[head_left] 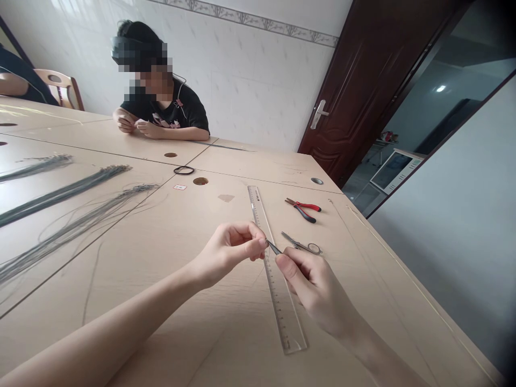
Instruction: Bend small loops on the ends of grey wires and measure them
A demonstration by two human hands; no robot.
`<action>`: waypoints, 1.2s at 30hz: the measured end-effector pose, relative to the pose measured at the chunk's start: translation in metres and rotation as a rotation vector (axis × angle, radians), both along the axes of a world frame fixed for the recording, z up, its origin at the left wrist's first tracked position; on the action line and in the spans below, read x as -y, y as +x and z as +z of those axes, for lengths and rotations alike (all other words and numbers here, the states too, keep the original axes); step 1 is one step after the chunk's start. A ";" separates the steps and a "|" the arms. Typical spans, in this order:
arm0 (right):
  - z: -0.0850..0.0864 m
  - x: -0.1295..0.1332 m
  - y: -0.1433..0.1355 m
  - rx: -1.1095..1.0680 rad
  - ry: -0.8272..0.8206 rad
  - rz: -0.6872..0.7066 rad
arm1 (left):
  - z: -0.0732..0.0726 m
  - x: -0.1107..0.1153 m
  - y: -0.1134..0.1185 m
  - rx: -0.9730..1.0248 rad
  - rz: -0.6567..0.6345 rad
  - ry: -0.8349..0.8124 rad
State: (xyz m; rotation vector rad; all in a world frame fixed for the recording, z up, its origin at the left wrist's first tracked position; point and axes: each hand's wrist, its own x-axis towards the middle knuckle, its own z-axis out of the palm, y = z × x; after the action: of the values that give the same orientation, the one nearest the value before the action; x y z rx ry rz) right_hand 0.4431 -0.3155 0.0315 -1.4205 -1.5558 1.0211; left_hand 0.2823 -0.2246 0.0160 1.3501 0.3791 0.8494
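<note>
We see round holes sunk into the tabletop (226,333): one, the near hole (200,181), lies by the black band (185,173), another, the far hole (171,155), sits behind it, and a grey-lined hole (316,181) lies off to the right; we cannot tell what is inside them. On the clear ruler (282,293) we make out scale marks along one edge and dark print near the far end, both too small to read. Just in front of the band lies a white tag (179,187) edged in red, its writing likewise illegible to us. Above the ruler, our left hand (229,250) pinches a tiny piece (265,243) between thumb and fingertips, mostly hidden by them. Our right hand (310,274) is closed round a slim metal tool (274,248), whose point meets the left fingertips. Right of the ruler we have the scissors (299,245) and, beyond them, red-and-black pliers (297,204), jaws apart. Three bundles (64,193) of grey strands lie at left. Across from us a person (173,118) in a black top leans on the tabletop, fingers brought together.
</note>
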 end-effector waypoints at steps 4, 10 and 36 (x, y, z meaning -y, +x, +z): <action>0.000 0.001 0.001 0.002 -0.004 0.001 | 0.000 0.000 0.000 -0.004 -0.003 0.006; 0.002 0.001 0.001 0.074 0.059 -0.016 | -0.003 -0.001 -0.002 -0.011 0.002 0.016; 0.000 -0.008 0.006 0.342 0.256 -0.352 | -0.005 0.009 0.003 -0.314 0.451 0.847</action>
State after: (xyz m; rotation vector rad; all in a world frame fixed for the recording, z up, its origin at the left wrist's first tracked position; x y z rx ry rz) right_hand 0.4495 -0.3079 0.0320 -1.6667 -1.5301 0.3699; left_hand 0.2850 -0.2338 0.0109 2.2486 0.6197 1.2468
